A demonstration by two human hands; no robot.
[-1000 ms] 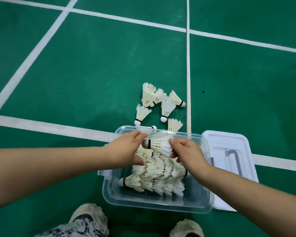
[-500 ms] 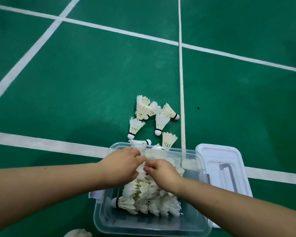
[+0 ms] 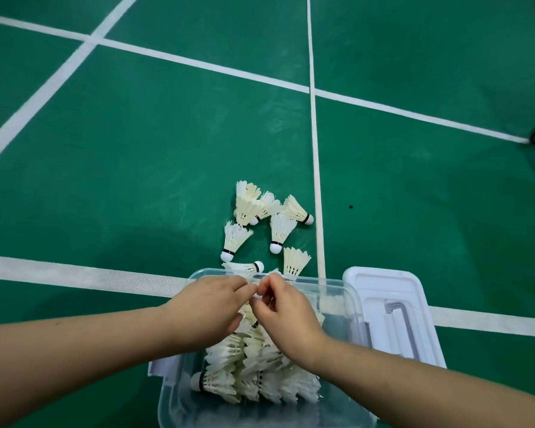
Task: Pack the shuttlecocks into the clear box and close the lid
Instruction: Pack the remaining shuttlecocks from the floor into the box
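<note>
Clear rectangular plastic box [image 3: 354, 307], white feather shuttlecocks [image 3: 260, 375] stacked inside, left hand [image 3: 210, 310] and right hand [image 3: 288, 322] curled over 12 o'clock rim, grasp indiscernible, loose feather shuttlecocks [image 3: 278, 230] just beyond, white plastic lid [image 3: 393, 288] beside 3 o'clock edge, open green court floor [image 3: 105, 180] from 9 o'clock

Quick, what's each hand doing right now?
Left hand: over the box, grip cannot be told.
Right hand: curled in a pinch, contents cannot be told.

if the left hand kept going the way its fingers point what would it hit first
Probably the right hand: the left hand's fingers point right across the box's far end, and the right hand's fingers sit almost against them. Depth is unclear, so they may already touch.
</note>
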